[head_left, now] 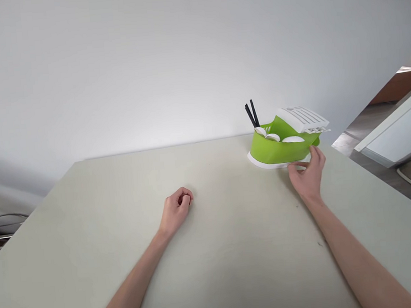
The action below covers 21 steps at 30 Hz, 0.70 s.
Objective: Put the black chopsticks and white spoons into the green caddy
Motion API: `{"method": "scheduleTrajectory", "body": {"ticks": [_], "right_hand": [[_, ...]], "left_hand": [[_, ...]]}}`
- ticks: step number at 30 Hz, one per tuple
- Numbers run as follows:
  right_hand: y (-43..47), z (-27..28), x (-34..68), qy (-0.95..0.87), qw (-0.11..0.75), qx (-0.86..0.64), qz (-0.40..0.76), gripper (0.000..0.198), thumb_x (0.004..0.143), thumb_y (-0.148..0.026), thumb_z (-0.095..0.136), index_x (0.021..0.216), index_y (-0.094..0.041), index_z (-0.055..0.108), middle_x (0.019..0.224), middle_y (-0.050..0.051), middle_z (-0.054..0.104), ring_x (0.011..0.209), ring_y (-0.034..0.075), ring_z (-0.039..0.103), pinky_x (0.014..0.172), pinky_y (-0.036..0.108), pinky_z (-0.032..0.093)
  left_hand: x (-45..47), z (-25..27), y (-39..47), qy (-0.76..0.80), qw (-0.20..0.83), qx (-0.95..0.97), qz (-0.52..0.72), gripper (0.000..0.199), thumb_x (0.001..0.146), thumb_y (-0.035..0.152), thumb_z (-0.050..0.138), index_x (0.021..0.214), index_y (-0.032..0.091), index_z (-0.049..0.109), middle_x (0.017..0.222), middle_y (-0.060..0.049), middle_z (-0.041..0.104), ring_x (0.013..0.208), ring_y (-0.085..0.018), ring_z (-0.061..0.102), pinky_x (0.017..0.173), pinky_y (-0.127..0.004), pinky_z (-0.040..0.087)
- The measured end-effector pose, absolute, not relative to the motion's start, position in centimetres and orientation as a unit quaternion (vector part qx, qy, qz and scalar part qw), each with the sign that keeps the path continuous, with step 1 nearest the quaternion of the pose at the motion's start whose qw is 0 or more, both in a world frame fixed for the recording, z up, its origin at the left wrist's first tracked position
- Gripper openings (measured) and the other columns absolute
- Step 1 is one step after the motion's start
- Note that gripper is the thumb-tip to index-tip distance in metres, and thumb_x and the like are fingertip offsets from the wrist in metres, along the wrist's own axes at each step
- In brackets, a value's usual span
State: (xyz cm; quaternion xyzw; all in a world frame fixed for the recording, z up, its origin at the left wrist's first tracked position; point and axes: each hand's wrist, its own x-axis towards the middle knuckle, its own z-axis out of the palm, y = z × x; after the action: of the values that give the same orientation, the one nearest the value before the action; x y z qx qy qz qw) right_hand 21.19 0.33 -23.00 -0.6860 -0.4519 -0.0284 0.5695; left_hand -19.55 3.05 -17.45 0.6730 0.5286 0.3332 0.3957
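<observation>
A green utensil holder (267, 152) with a white base (260, 162) stands on the table toward the back right. Black chopsticks (254, 114) and white spoons (272, 137) rest in its left part, and a slotted white rack (303, 118) tops its right part. My right hand (308, 173) grips the near right corner of the holder, thumb at the base and fingers against the side. On the middle of the table rests my left hand (176, 208), its fingers curled into a loose fist with nothing visible in them.
The pale table (122, 190) reaches back to a plain wall (169, 71). Beyond its right edge are a white cabinet-like piece (397, 127) and a grey floor. A metal rack (0, 237) is partly visible below the left edge.
</observation>
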Motion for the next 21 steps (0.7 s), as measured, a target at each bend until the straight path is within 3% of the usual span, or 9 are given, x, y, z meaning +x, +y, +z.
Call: {"method": "scheduleTrajectory", "body": {"ticks": [13,21], "right_hand": [[0.3,-22.7,20.6,-0.491,0.548,-0.673,-0.082,0.059,0.08,-0.033,0.066,0.135,-0.022,0.047,0.145,0.019,0.044,0.084,0.018,0.065,0.063,0.035,0.057],[0.1,-22.7,20.3,-0.499,0.48,-0.717,-0.077,0.063,0.083,-0.033,0.061,0.143,-0.021,0.045,0.152,0.021,0.038,0.089,0.023,0.068,0.069,0.04,0.056]], "left_hand": [[-19.6,-17.5,3.1,0.53,0.394,0.674,0.332,0.015,0.082,0.027,0.044,0.077,0.022,0.057,0.061,0.004,0.044,0.056,-0.013,0.034,0.054,-0.026,0.027],[-19.4,-17.5,3.1,0.526,0.391,0.679,0.33,0.016,0.083,0.026,0.043,0.078,0.021,0.057,0.062,0.004,0.045,0.056,-0.012,0.035,0.054,-0.027,0.028]]}}
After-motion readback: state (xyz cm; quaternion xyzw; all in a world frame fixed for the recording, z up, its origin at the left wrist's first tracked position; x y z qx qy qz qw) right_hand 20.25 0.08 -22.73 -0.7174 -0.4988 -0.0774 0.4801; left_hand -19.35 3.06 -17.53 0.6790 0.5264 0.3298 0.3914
